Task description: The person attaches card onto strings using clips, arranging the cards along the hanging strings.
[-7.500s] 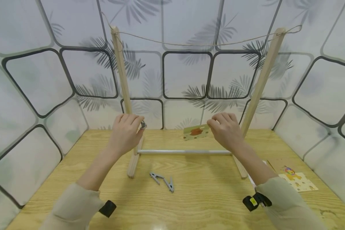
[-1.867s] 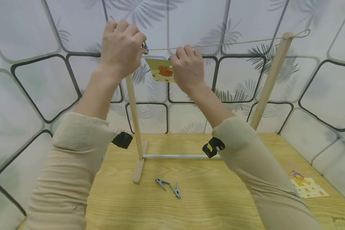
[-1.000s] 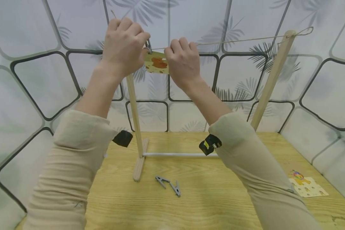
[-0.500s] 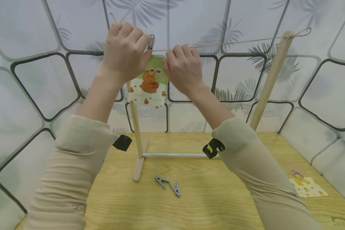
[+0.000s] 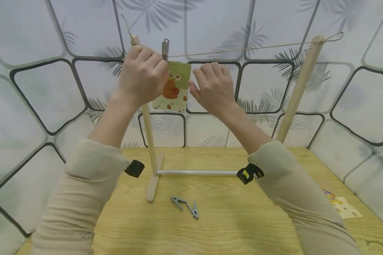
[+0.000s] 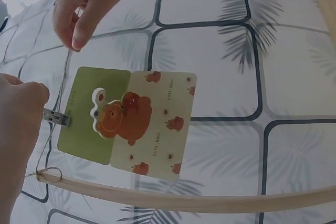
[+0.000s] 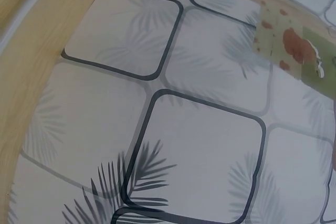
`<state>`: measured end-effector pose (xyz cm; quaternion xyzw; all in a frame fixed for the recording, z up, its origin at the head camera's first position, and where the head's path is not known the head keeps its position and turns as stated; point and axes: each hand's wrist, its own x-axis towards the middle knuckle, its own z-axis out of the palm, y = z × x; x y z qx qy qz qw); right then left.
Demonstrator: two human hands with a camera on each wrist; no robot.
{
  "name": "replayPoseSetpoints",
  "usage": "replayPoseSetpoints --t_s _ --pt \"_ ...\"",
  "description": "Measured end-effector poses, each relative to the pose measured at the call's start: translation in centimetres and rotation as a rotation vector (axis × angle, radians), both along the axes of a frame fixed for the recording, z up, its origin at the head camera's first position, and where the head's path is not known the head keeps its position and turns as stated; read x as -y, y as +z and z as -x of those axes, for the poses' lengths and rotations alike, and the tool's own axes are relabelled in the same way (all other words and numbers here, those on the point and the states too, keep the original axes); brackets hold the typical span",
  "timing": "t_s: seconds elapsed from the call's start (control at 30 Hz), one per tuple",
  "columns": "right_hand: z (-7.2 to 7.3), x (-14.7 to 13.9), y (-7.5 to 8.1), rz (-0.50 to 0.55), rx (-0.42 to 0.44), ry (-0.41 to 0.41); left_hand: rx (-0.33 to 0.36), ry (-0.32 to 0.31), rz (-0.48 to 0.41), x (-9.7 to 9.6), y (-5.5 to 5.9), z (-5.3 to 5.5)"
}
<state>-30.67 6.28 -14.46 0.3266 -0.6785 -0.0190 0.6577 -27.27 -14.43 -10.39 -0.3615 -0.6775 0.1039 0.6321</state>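
A green and cream card with an orange bear (image 5: pixel 171 92) hangs from the string (image 5: pixel 210 53), held at its top edge by a grey clothes peg (image 5: pixel 165 49). My left hand (image 5: pixel 143 76) is just left of the peg and overlaps the card's left edge in the head view; its fingers are loosely bent and the peg stands clear above them. In the left wrist view the peg (image 6: pixel 56 117) grips string and card beside the fingertips. To the right of the card, my right hand (image 5: pixel 215 86) is in the air with relaxed fingers, holding nothing.
The string runs between a left wooden post (image 5: pixel 150 141) and a right wooden post (image 5: pixel 298 88), joined low by a white rod (image 5: pixel 198 173). Two grey clothes pegs (image 5: pixel 174 200) lie on the wooden table (image 5: pixel 223 230). Another card (image 5: pixel 348 209) lies at the right, partly behind the right sleeve.
The bear card, earlier carried in the right hand, now hangs from the string under the peg. Both hands have let go; the left dropped slightly and the right drew away rightward and down.
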Motion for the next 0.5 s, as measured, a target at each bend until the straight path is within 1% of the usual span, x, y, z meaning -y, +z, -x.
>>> replayPoseSetpoints --t_s 0.17,0.37,0.5 --pt "-0.5 -1.5 -0.7 0.012 0.035 0.017 0.035 0.003 -0.003 0.3 -1.2 -0.5" --pt "-1.0 -3.7 -2.2 0.026 0.094 0.042 0.067 -0.051 -0.032 0.7 -2.7 -1.3" --pt "-1.2 -5.2 -3.4 0.021 0.134 0.061 0.076 -0.061 -0.029 1.0 -3.8 -1.8"
